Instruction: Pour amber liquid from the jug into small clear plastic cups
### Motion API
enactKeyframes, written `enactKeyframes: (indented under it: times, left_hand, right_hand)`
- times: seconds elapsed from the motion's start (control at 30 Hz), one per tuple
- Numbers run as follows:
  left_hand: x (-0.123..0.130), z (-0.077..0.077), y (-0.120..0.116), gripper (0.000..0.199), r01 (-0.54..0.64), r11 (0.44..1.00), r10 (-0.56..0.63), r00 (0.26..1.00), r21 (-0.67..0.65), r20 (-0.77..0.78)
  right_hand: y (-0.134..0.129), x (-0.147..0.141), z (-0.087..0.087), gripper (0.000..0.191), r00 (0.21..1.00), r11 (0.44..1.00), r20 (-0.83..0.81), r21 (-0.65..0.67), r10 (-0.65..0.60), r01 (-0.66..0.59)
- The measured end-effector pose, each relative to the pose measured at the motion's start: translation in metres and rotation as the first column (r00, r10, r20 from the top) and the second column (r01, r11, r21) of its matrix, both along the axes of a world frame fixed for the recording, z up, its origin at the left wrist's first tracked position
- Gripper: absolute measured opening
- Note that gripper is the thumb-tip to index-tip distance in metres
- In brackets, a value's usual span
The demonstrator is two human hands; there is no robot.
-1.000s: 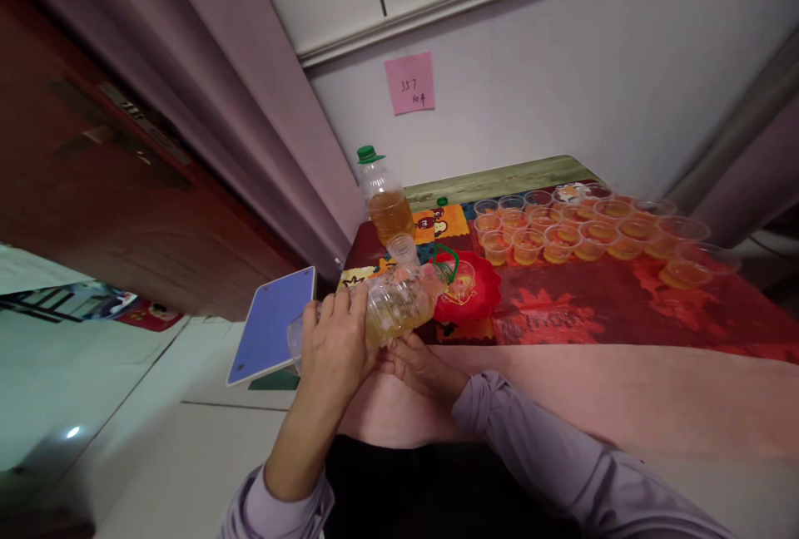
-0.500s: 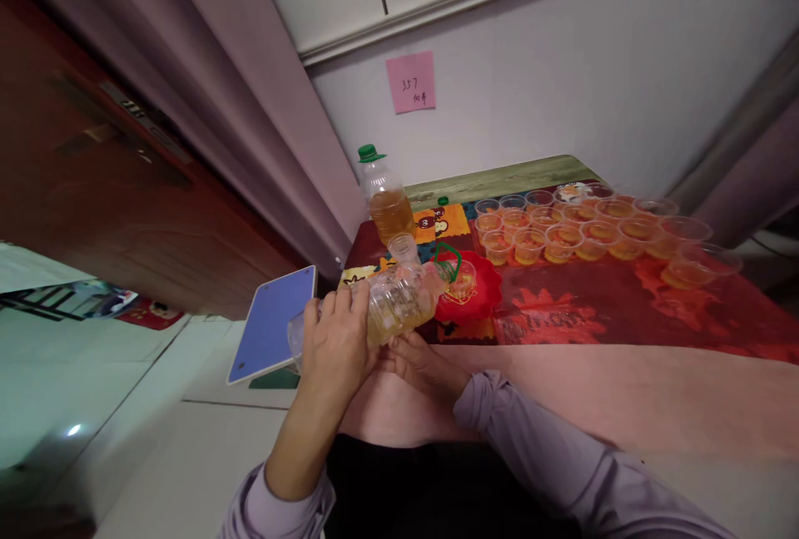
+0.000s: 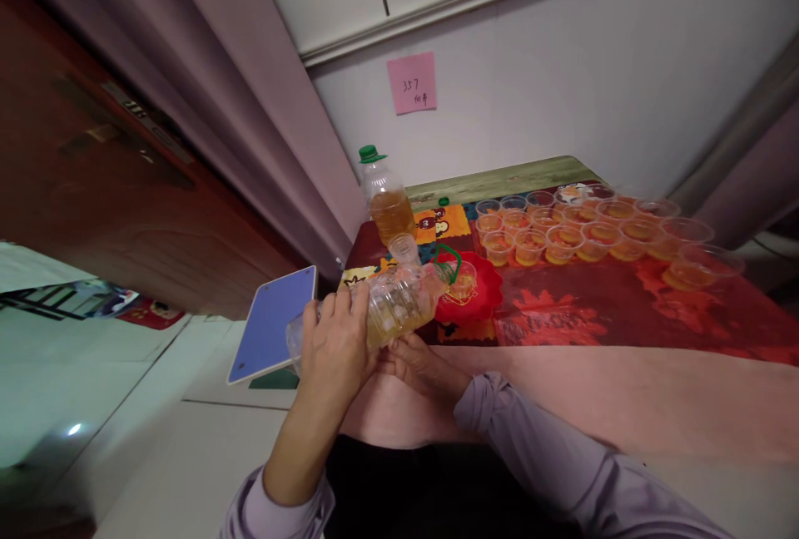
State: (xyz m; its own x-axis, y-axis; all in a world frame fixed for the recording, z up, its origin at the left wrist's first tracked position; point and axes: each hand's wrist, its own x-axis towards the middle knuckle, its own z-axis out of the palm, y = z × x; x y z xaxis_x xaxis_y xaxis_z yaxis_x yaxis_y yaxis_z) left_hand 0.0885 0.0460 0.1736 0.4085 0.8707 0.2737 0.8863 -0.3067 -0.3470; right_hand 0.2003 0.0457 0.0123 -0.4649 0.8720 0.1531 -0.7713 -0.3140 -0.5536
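Observation:
A clear plastic bottle (image 3: 399, 306) of yellow liquid lies tilted almost flat, its mouth with a green handle pointing right. My left hand (image 3: 337, 339) is wrapped over its base end. Beneath the bottle's middle, my right hand (image 3: 424, 366) grips it from the underside, with some fingers hidden. Under the mouth a clear cup (image 3: 463, 279) sits in a red scalloped plate (image 3: 490, 306). Behind the held bottle are a clear plastic cup or small stack of cups (image 3: 404, 248) and an upright bottle (image 3: 393, 210) of amber liquid with a green cap.
Several clear cups (image 3: 565, 241) of yellow liquid stand in close rows at the right on the patterned tablecloth (image 3: 549, 314). A small green cap (image 3: 444, 201) lies near the back. A blue-topped stool or board (image 3: 275, 318) is left of the table.
Almost nothing differs. Both hands and the tilted bottle hold the same position over the cup; the view has shifted very slightly.

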Motion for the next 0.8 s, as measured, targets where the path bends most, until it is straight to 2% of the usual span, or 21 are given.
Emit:
enactKeyframes:
  times: [0.43, 0.8]
  left_hand:
    - [0.0034, 0.0040, -0.0024, 0.073, -0.020, 0.999, 0.020, 1.000, -0.027, 0.005]
    - [0.0032, 0.0028, -0.0022, 0.071, -0.024, 0.999, 0.024, 1.000, -0.025, -0.004]
  right_hand:
    - [-0.0004, 0.0006, 0.0048, 0.060, 0.999, 1.000, 0.043, -0.013, -0.007, 0.008]
    - [-0.0005, -0.0013, -0.0009, 0.056, 1.000, 1.000, 0.000, 0.019, -0.010, 0.010]
